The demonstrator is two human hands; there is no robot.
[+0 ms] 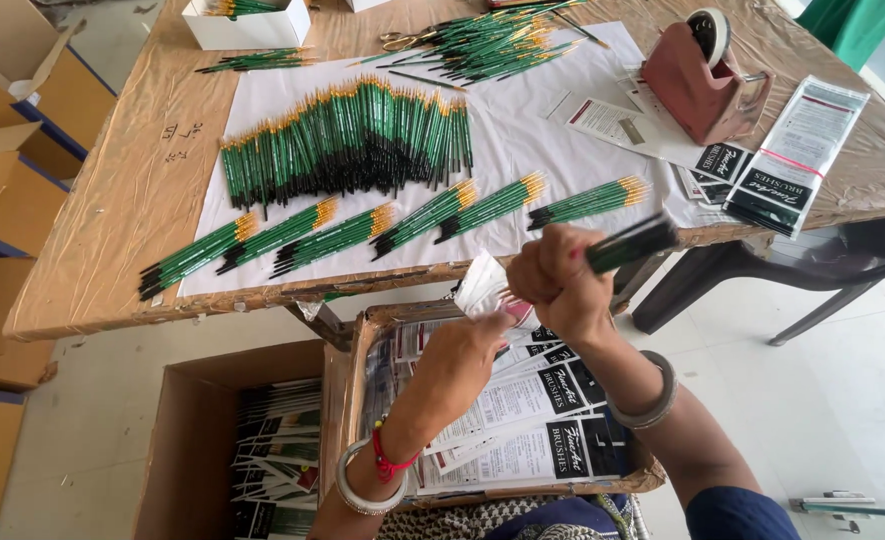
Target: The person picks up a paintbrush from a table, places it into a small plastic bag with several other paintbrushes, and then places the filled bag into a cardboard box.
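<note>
Your left hand [467,352] pinches a clear plastic sleeve [484,283] over the tray of printed packets [522,420] at 6 o'clock. Your right hand [559,283], fist clamped, grips a bundle of green brushes [630,243] pointing to 2 o'clock. Small brush bundles [382,228] lie on the table [112,220] beyond; tape dispenser [697,75] at 1 o'clock.
</note>
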